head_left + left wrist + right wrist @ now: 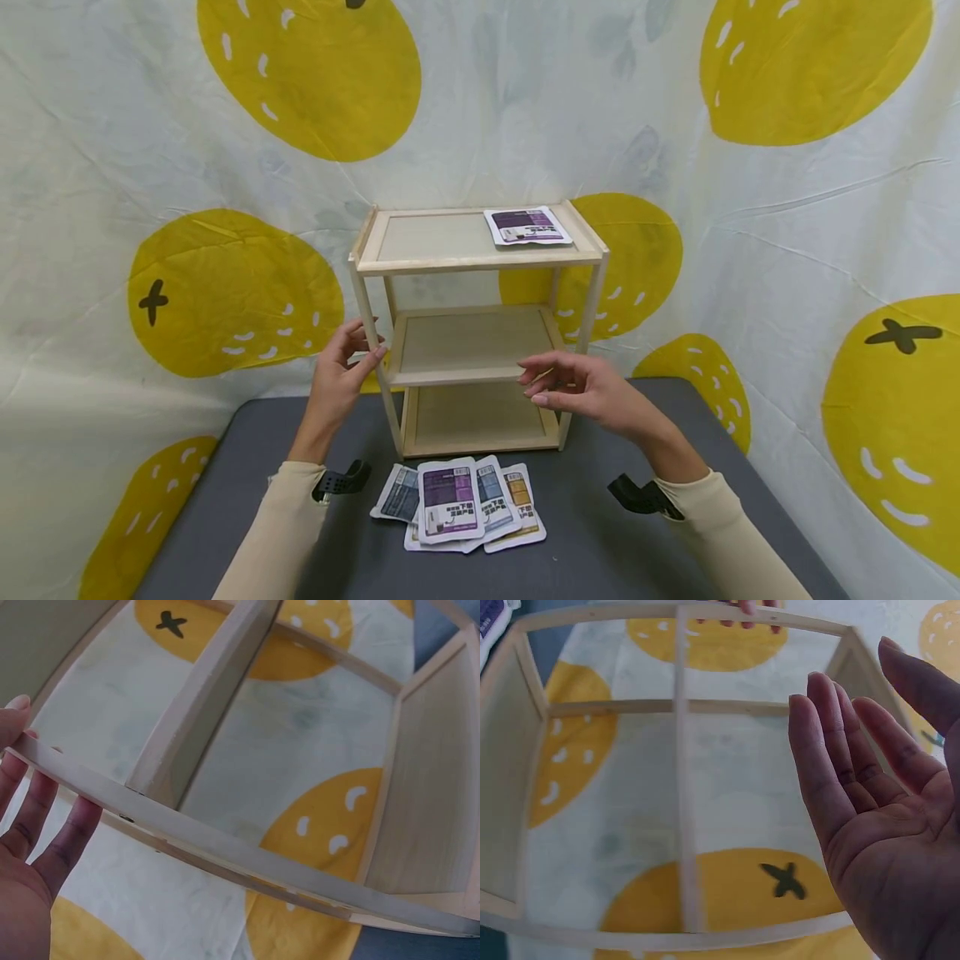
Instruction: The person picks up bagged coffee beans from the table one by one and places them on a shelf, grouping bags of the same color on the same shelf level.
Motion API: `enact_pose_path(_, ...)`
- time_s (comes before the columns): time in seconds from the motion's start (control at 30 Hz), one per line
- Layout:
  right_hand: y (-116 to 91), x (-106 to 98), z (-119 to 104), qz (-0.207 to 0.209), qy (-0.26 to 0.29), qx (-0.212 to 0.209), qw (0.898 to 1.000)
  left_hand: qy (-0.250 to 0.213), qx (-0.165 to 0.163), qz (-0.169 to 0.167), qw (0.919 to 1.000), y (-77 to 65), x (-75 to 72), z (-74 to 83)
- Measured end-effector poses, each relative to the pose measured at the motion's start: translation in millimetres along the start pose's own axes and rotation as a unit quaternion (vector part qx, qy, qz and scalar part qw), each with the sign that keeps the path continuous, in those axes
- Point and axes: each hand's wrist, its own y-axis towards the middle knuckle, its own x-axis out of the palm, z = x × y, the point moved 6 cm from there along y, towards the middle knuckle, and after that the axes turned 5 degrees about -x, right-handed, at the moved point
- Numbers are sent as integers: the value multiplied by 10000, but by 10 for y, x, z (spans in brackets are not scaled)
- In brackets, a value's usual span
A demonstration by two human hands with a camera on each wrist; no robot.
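A three-tier wooden shelf (480, 372) stands on the table. My left hand (342, 367) holds its left front post, the thumb on one side and the fingers on the other; the left wrist view shows this hand (37, 840) at the post (225, 840). In front of the right side of the middle tier hovers my right hand (581, 387), holding nothing. Its fingers are relaxed and apart from the thumb in the right wrist view (885, 787). One purple-and-white flat packet (528, 226) lies on the top tier, towards the right.
Several flat packets (452, 504) with purple, blue and orange labels lie overlapping on the dark grey table (581, 533), before the shelf. Behind the shelf hangs a pale cloth (465, 100) printed with yellow fruit. Each wrist wears a black strap (641, 496).
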Motion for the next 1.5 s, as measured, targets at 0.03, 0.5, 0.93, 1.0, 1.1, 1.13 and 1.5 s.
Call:
enact_pose_path(0.03,-13,26,41,-1,45,51,10000,3,16,-3,10000,2,2,1)
enact_pose_path(0.5,-76,458,537,-311,808,274,9959,29,-59,63,10000,-3,-5,13)
enact_pose_path(0.93,-18,814,923,-631,1015,336,9923,77,2,22,10000,1,-6,10)
enact_pose_path(1.0,-9,873,975,-692,1047,404,9913,80,-10,25,10000,-3,-8,6)
enact_pose_path(1.1,-3,968,1060,-831,1100,446,9894,82,-8,39,10000,-7,-9,4)
enact_pose_path(1.13,-3,1000,1090,-878,1133,455,9886,92,-9,41,9999,-9,-9,4)
enact_pose_path(1.5,-13,1224,1413,-873,1356,644,9848,58,-22,84,9999,-4,1,3)
